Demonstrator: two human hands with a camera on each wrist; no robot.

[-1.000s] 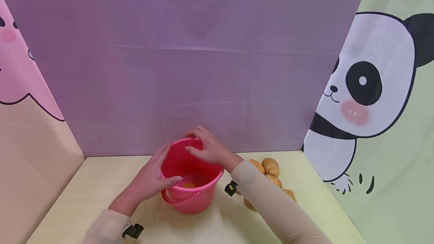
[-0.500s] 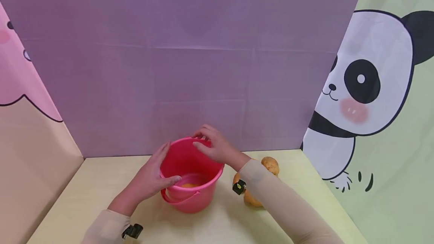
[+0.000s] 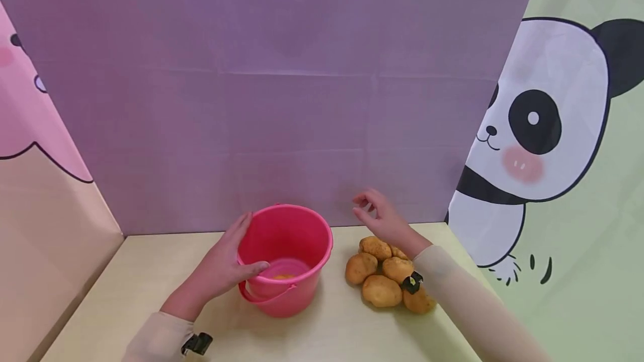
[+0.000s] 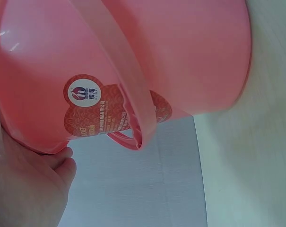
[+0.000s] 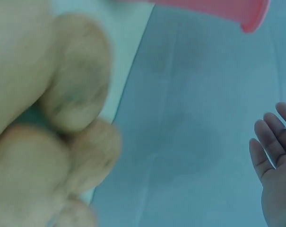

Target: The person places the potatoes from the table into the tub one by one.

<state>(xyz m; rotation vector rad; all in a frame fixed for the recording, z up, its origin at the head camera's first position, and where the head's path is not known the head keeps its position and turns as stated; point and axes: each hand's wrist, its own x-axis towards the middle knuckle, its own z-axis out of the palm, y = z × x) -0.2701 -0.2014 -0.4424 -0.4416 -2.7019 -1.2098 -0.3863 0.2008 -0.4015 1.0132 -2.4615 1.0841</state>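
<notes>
A pink bucket (image 3: 302, 289) stands upright on the table, its handle hanging down on the near side. My left hand (image 3: 221, 264) grips it at the left of the rim, with the thumb over the near edge; the left wrist view shows the bucket's label (image 4: 86, 106) close up. At the bottom of the bucket lies something yellowish (image 3: 283, 276), mostly hidden by the wall. My right hand (image 3: 384, 219) is in the air above the far side of a pile of potatoes (image 3: 381, 291), with relaxed fingers (image 5: 270, 142) and nothing held.
The pile has several potatoes close together, right of the bucket. A purple cloth backdrop (image 3: 302, 99) rises along the table's far edge. Cloth side panels stand left and right, the right one with a printed panda (image 3: 578, 77). Both wrists carry small black cameras (image 3: 197, 343).
My right hand has moved right, from over the bucket's far rim to above the potatoes, uncovering the bucket's opening and most of the pile. My left hand and the bucket have stayed put.
</notes>
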